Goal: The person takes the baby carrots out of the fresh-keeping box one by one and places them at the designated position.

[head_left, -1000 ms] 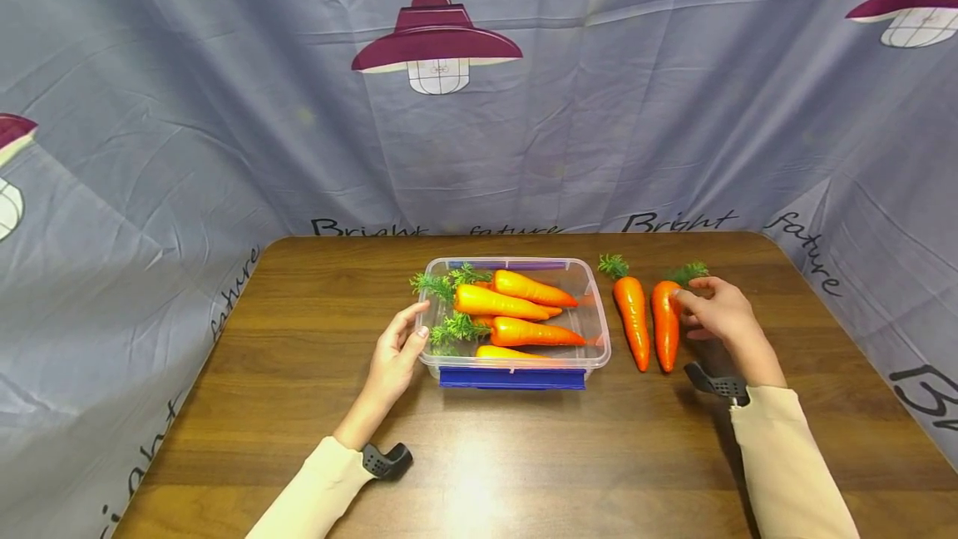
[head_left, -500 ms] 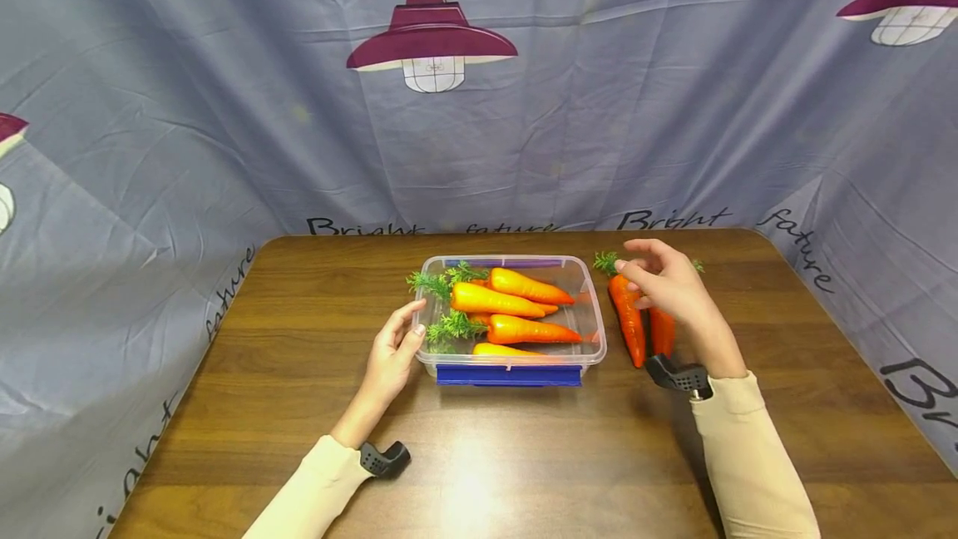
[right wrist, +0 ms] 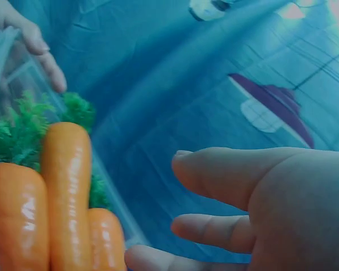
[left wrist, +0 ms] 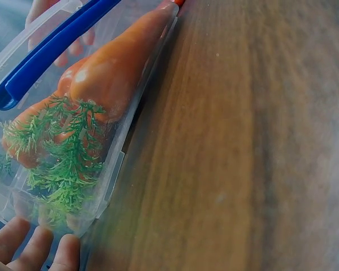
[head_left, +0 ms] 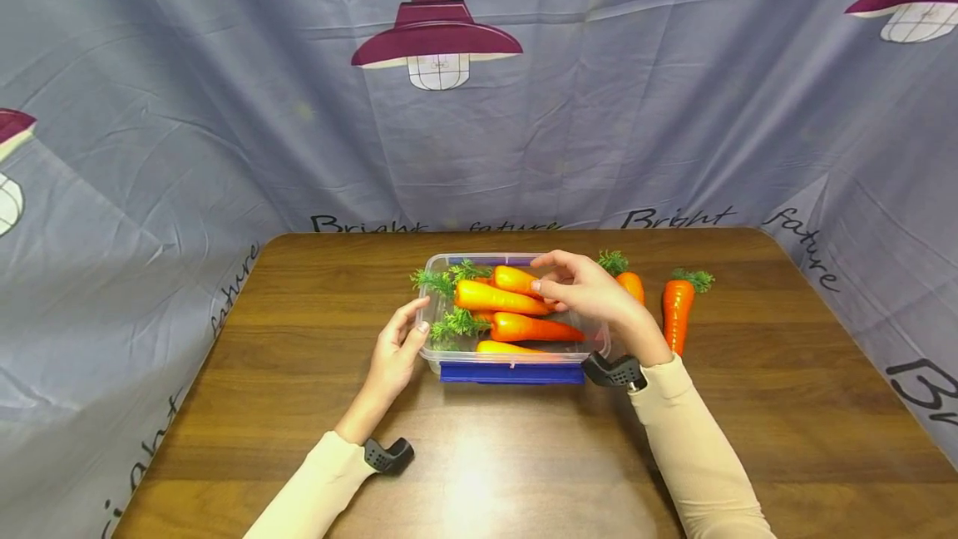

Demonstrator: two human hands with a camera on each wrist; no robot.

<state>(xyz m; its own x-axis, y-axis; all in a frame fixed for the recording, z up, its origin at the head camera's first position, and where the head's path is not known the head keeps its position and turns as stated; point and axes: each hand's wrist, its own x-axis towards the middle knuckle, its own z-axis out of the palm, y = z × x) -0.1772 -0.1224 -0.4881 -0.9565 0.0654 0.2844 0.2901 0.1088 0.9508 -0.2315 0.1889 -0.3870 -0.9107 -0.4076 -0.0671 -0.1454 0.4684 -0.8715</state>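
Observation:
A clear plastic box (head_left: 441, 353) with blue latches holds several orange carrots (head_left: 494, 298), their green leafy tops toward its left end. At that end my left hand (head_left: 392, 356) touches the rim and wall with thumb and fingers; in the left wrist view its fingertips (left wrist: 68, 251) press on the outside wall. My right hand (head_left: 591, 294) hovers over the box's right half, fingers spread and nothing between them. In the right wrist view, my right hand (right wrist: 288, 209) has its thumb and fingers apart beside the carrots (right wrist: 68, 197).
Right of the box lie two more carrots on the wooden table (head_left: 314, 314): one (head_left: 631, 284) partly behind my right hand, the other (head_left: 677, 310) farther right. A grey-blue curtain (head_left: 599, 148) with printed lamps surrounds the table's back and sides.
My right hand has moved left from the two loose carrots to above the box. The rightmost carrot has shifted slightly right. My left hand stays at the box's left end.

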